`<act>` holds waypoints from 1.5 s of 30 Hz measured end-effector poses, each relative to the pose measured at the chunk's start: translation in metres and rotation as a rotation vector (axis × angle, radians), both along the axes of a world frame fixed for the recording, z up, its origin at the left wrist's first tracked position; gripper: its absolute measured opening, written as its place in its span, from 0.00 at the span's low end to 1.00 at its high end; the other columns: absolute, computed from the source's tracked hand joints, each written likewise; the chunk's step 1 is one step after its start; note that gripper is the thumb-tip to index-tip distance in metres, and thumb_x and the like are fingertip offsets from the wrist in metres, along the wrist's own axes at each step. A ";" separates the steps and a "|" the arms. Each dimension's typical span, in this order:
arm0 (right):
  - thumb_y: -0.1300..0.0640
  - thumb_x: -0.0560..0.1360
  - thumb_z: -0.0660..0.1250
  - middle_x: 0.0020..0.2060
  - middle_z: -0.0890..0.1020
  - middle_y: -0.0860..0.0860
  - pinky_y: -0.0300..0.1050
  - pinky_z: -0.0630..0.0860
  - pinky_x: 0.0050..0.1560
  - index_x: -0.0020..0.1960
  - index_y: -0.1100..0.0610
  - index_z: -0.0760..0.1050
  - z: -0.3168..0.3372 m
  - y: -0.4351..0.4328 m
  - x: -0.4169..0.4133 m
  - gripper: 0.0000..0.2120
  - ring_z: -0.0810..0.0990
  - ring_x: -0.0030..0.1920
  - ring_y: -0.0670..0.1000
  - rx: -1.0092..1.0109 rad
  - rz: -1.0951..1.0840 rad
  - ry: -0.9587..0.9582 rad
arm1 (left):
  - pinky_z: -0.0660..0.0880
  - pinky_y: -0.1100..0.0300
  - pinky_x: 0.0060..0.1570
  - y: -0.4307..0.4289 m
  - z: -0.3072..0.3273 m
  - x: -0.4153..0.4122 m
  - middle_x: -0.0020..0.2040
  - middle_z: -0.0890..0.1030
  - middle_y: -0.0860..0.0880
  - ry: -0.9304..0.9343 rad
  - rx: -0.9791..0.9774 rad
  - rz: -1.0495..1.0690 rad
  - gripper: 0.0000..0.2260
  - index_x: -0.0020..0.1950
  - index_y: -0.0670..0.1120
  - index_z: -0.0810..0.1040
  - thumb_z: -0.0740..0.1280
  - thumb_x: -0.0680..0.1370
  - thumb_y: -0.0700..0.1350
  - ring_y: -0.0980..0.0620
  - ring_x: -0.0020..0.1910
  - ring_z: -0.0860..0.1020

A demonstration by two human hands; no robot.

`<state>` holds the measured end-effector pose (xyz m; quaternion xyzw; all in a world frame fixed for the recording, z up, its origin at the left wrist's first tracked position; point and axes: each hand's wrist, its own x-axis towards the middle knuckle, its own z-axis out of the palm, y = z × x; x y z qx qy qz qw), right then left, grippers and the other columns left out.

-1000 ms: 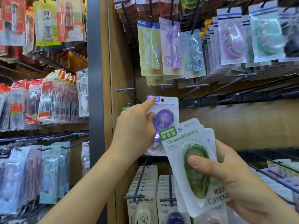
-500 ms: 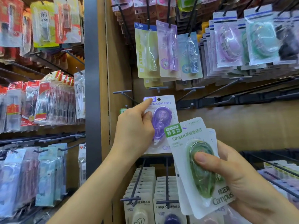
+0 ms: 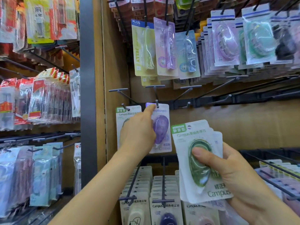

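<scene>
1. locate the purple pack point(image 3: 162, 127). it sits at 12 o'clock from your forearm, flat against the back panel point(image 3: 227, 124), with its top edge at the tip of the centre peg point(image 3: 157, 103). its long axis is vertical: the hang-hole end points to 12 o'clock, the printed foot to 6 o'clock, and the blister faces you.

2. check your left hand point(image 3: 138, 135). it is the nearer hand and meets the pack from 9 o'clock. the index finger point(image 3: 150, 111) lies straight along the card toward 1 o'clock, its tip just beside the peg tip. the thumb appears to curl onto the blister's left edge, pinching the pack. the other fingers are hidden.

3. it cannot be told whether the hang hole has passed over the peg tip. the peg projects from the panel toward you. the coming move is therefore probably a push along that axis, away from you, with the card held square.

4. check your right hand point(image 3: 227, 168). it grips the stack of green packs point(image 3: 191, 135) at 4 o'clock from the purple pack, well apart from the peg. the thumb presses on the top blister. the stack's top tilts toward 11 o'clock.

5. note the hung green pack point(image 3: 123, 117) on the neighbouring peg point(image 3: 125, 108) at 9 o'clock, partly behind your left hand.
</scene>
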<state>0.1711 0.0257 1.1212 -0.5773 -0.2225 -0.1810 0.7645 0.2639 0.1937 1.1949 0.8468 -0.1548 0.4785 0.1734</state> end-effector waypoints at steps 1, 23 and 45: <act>0.59 0.62 0.74 0.46 0.86 0.59 0.48 0.81 0.32 0.54 0.57 0.81 0.000 -0.001 0.000 0.19 0.86 0.39 0.58 0.025 -0.019 -0.001 | 0.76 0.52 0.49 -0.002 0.000 0.002 0.59 0.79 0.47 0.013 0.027 0.037 0.29 0.78 0.56 0.56 0.63 0.80 0.43 0.45 0.54 0.77; 0.43 0.79 0.56 0.60 0.82 0.57 0.60 0.77 0.60 0.67 0.52 0.75 -0.011 0.038 0.005 0.23 0.81 0.60 0.59 0.372 0.346 -0.013 | 0.81 0.58 0.45 0.006 -0.078 -0.074 0.44 0.86 0.53 0.327 -0.611 -0.875 0.14 0.51 0.51 0.83 0.76 0.67 0.51 0.53 0.44 0.84; 0.56 0.68 0.70 0.56 0.84 0.55 0.64 0.79 0.54 0.65 0.54 0.75 -0.009 0.037 -0.002 0.25 0.84 0.56 0.58 0.520 0.037 -0.200 | 0.75 0.71 0.38 0.020 -0.103 -0.096 0.40 0.84 0.59 0.150 -0.503 -0.645 0.13 0.39 0.62 0.84 0.71 0.60 0.67 0.62 0.40 0.81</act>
